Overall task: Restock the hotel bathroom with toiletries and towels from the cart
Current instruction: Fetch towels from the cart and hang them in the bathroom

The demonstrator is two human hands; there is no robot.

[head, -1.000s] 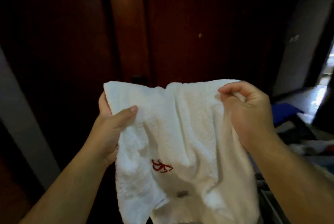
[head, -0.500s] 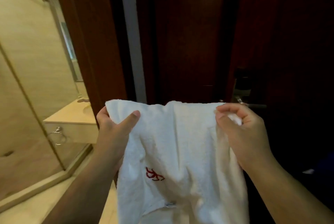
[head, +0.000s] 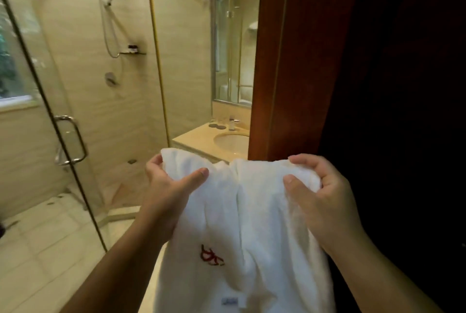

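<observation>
A white towel (head: pixel 252 224) with a red embroidered logo and a small label hangs in front of me, held up by its top edge. My left hand (head: pixel 169 194) grips the towel's top left corner, thumb across the front. My right hand (head: pixel 320 196) grips the top right corner, fingers curled over the bunched edge. The towel's lower part runs out of the frame at the bottom.
A dark wooden door frame (head: pixel 272 60) stands just right of centre. Beyond it are a beige vanity counter (head: pixel 191 140) with a sink (head: pixel 230 142) and small toiletries, a mirror (head: pixel 232 42), and a glass shower enclosure whose door has a metal handle (head: pixel 71 140). Pale floor tiles lie lower left.
The view has swung left from the dark wooden door to the bathroom doorway; shower and vanity now fill the left. Both hands keep the same grip on the towel.
</observation>
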